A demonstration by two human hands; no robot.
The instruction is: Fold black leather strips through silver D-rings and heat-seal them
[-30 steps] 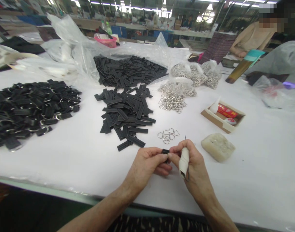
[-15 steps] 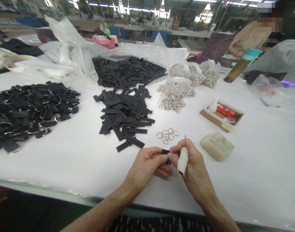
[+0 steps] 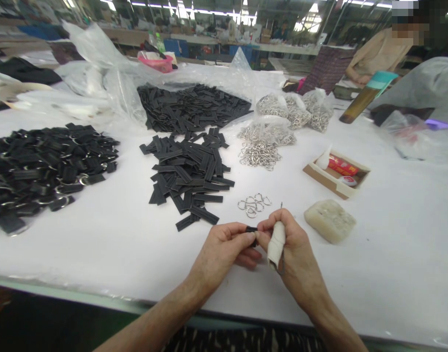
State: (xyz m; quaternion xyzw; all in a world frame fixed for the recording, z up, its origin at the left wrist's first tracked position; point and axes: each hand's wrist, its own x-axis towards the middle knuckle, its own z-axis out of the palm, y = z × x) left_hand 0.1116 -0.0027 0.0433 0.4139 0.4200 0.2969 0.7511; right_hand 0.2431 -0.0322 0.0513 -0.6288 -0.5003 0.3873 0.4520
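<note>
Between the fingertips of my left hand (image 3: 224, 249) and my right hand (image 3: 294, 247) is a small folded black strip (image 3: 251, 229), pinched from both sides. Most of it is covered by the fingers. My right hand also grips a thin metal tool with a pale wrapped handle (image 3: 276, 247); its narrow tip sticks up past the knuckles. Just beyond my hands lie several loose metal D-rings (image 3: 251, 212). A heap of flat black strips (image 3: 189, 168) spreads to the left of the rings. Whether a ring sits inside the folded strip is hidden.
At far left is a pile of black strips looped through rings (image 3: 51, 168). Behind are a larger strip heap (image 3: 194, 105) and bagged rings (image 3: 297, 110). On the right sit a waxy block (image 3: 329, 221), a small box (image 3: 324, 181) and a bottle (image 3: 367, 98). A person (image 3: 378, 56) stands beyond.
My hands hold nearly the same pose on the black strip. The wrapped handle has tilted very slightly, and the whole view has shifted a little.
</note>
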